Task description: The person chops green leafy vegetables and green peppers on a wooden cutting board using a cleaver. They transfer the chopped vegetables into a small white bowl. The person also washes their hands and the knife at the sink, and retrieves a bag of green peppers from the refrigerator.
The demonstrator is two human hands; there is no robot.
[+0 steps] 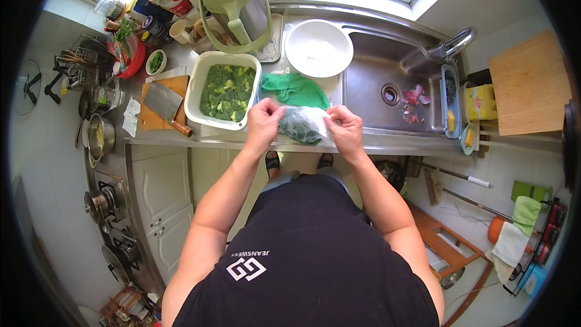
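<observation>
Between my two hands a clear plastic bag (303,125) hangs at the counter's front edge, with dark green broccoli pieces inside it. My left hand (264,122) pinches one upper corner of the bag. The opposite corner is pinched by my right hand (345,127). Just beyond the bag lies a crumpled green cloth (296,89). To the left of my left hand stands a white square basin (193,93) filled with cut broccoli florets (228,91). An upturned or empty-looking white round bowl (319,48) sits behind the cloth.
A cleaver (163,101) lies on a wooden cutting board (150,116) to the left. Behind the basin stands a green thermos jug (233,7). On the right, a steel sink (372,72) holds onion-like purple peelings (413,96) near its drain. Pots stand along the left counter.
</observation>
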